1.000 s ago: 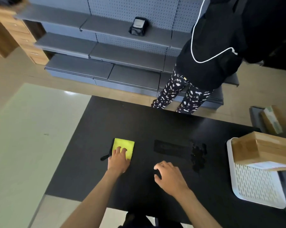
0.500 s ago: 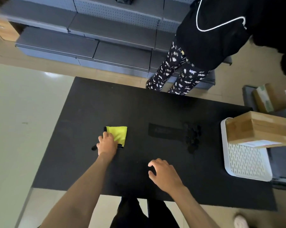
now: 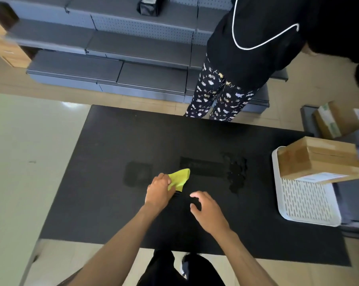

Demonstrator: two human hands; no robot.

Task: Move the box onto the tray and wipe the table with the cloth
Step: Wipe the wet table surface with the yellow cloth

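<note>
A brown cardboard box (image 3: 319, 159) rests on the far end of the white slotted tray (image 3: 306, 203) at the table's right edge. My left hand (image 3: 159, 188) grips a bunched yellow cloth (image 3: 179, 176) near the middle of the black table (image 3: 112, 141). Darker wet patches (image 3: 213, 169) lie on the tabletop to the right of the cloth, and another dark patch (image 3: 137, 173) lies to its left. My right hand (image 3: 207, 209) hovers just right of the left one, fingers spread, holding nothing.
A person in a black top and patterned trousers (image 3: 222, 96) stands at the table's far edge. Grey shelving (image 3: 112, 58) runs behind them. More cardboard boxes (image 3: 335, 120) sit on a low surface beyond the tray.
My left hand closed on the yellow cloth, bunched it and carried it rightwards towards the wet patches. A dark patch shows where the cloth lay. My right hand barely moved.
</note>
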